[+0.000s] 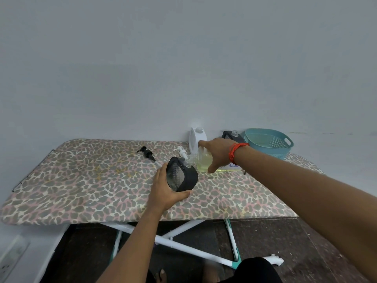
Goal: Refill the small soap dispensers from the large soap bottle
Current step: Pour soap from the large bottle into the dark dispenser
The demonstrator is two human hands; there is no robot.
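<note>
My left hand (pixel 164 193) grips a small black dispenser (pixel 181 174) with a clear textured front, tilted, its open neck facing up and right. My right hand (pixel 216 155) holds the large clear bottle (pixel 204 161) of yellow-green soap on its side, its mouth touching the dispenser's neck. A white label reading "SOAP" (pixel 232 166) shows under my wrist. A small white dispenser (pixel 196 138) and a second black dispenser (pixel 231 135) stand uncapped at the back by the wall. A black pump head (pixel 147 153) and a white pump head (pixel 182 152) lie on the table.
The table (pixel 102 180) has a leopard-print cover and stands against a grey wall. A teal perforated basket (pixel 269 142) sits at the back right corner. White and teal folding legs (pixel 183 242) cross under the table.
</note>
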